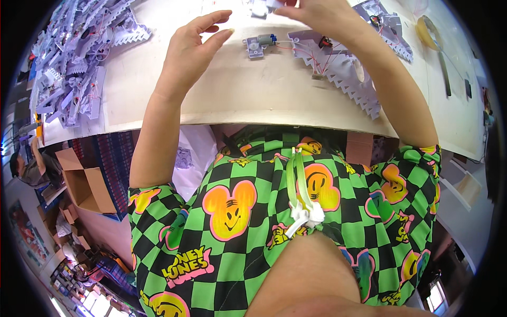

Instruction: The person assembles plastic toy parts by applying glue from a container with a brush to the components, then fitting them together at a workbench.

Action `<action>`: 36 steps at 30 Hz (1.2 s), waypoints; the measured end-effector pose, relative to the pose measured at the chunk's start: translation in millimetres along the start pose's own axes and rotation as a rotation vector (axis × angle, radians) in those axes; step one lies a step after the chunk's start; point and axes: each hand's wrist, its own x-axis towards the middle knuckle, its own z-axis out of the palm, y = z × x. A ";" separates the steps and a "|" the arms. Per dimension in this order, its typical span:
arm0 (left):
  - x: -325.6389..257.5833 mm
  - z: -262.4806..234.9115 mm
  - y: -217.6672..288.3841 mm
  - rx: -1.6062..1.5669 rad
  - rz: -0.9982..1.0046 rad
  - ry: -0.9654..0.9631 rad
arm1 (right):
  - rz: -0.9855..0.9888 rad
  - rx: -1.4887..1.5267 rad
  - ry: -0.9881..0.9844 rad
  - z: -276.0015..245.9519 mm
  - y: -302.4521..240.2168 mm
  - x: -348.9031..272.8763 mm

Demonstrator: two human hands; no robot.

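My left hand [191,55] is above the table with its thumb and fingers apart, holding nothing. At the top edge of the view, my right hand [311,15] pinches a small grey plastic part [259,8]; some of its fingers and part of the piece are cut off. Between my hands lies a small grey plastic bracket with a motor [259,46] on it. Thin red and white wires run from the motor to a grey toothed plastic piece [343,79], which lies below my right wrist.
A big heap of grey toothed plastic pieces [68,68] with wires covers the table's left end. Another wired toothed piece [390,31] lies beyond my right forearm. A roll of yellowish tape [426,33] sits at the right. An open cardboard box [87,182] stands below the table's left edge; another person [31,164] is at far left.
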 end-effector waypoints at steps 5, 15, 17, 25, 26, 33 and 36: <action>-17.1 28.0 4.8 0.012 0.108 0.028 | 0.065 0.160 0.041 -33.0 -6.7 -28.3; -14.5 50.3 -1.4 0.346 0.181 0.107 | -0.137 -0.035 0.010 -20.8 -25.8 -37.6; -16.7 49.4 -4.7 0.329 0.175 0.127 | -0.165 -0.062 -0.003 -14.3 -28.8 -36.4; -25.3 43.7 -12.3 0.264 0.164 0.170 | -0.198 -0.128 -0.087 -4.2 -35.3 -29.4; -25.1 44.2 -12.1 0.234 0.166 0.181 | -0.209 -0.123 -0.084 -3.1 -34.7 -28.7; -23.9 45.7 -10.0 0.138 0.202 0.178 | -0.224 -0.103 -0.106 -3.3 -35.7 -27.0; -23.6 48.2 -7.6 0.140 0.196 0.169 | -0.246 -0.137 -0.111 -3.3 -34.8 -26.8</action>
